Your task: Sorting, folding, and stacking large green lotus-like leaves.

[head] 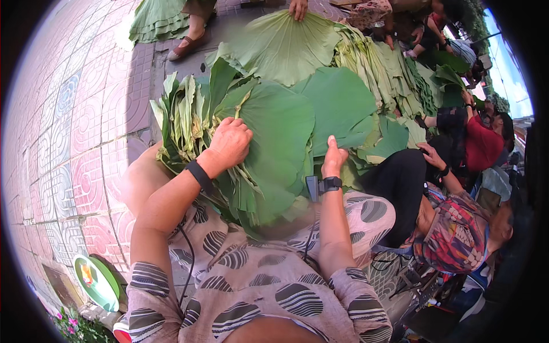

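A thick bundle of folded lotus leaves (184,118) rests across my lap, its creased, yellowing edges gathered at the left. Over its left part my left hand (229,143) is closed, gripping the leaves beside a twisted, pale leaf tip (242,105). A broad green leaf (279,128) spreads flat to the right of that hand. My right hand (333,157), thumb up, pinches the lower edge of another green lotus leaf (336,105) that overlaps it. The fingers under this leaf are partly hidden.
Across from me, a person's hand (298,9) touches a pale fan-shaped leaf (291,47). More leaf stacks (364,64) lie beyond. A person in a patterned top (454,236) sits close on my right. Patterned paving (85,141) and a green basin (96,283) are on the left.
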Demonstrator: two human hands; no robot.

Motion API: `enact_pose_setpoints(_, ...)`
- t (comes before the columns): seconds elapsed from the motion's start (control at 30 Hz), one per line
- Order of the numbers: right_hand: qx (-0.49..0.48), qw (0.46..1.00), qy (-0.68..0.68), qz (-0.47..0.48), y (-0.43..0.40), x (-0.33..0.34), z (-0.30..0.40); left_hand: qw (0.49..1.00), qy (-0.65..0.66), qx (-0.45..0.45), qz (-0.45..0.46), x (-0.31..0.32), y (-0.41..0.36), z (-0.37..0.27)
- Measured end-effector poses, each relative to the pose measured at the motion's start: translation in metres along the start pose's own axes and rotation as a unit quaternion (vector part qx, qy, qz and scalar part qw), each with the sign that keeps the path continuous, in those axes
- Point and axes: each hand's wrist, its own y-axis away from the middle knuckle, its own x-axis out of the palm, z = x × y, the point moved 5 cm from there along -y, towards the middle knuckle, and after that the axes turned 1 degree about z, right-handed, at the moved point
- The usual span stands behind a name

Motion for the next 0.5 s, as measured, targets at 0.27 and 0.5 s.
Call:
enact_pose_setpoints(0.27, -0.134, 0.982, -0.122, 0.057, -0.024, 0.027, 0.168, 0.999, 0.026, 0.0, 0.029, 0.011, 0.008, 0.001)
enact_pose_setpoints(0.5, -0.015, 0.859, -0.386, 0.337, -0.021, 0.071, 0.247, 0.999, 0.009, 0.018, 0.03, 0.018, 0.003, -0.001)
